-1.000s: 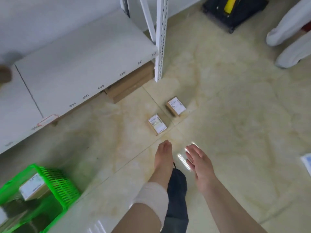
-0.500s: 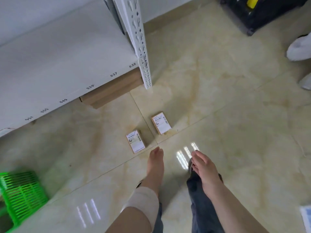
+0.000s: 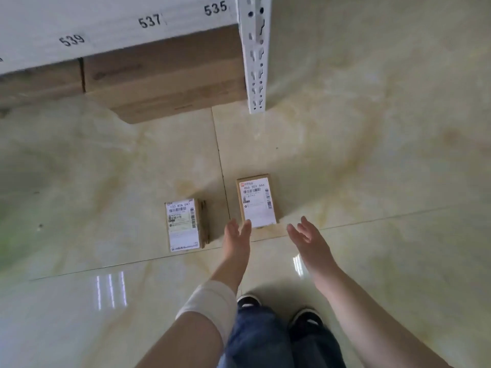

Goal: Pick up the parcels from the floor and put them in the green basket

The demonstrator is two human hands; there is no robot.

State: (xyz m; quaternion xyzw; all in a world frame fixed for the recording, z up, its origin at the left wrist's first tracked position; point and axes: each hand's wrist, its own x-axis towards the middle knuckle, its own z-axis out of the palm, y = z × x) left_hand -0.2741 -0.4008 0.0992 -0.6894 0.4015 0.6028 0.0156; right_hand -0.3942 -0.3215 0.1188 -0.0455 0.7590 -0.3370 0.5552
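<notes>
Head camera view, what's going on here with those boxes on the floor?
A person is bending over two small brown cardboard parcels with white shipping labels on the glossy beige tile floor. Both bare hands are open and empty, reaching toward the right parcel: the left hand is at its near left corner, the right hand just beside it. The left parcel lies untouched. No basket is in view.

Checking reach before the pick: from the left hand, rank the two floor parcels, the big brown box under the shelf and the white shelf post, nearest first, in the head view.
1. Right parcel, at the left hand's fingertips.
2. Left parcel, beside it to the left.
3. Big brown box, ahead under the shelf.
4. White shelf post, ahead right; close to the box's rank.
</notes>
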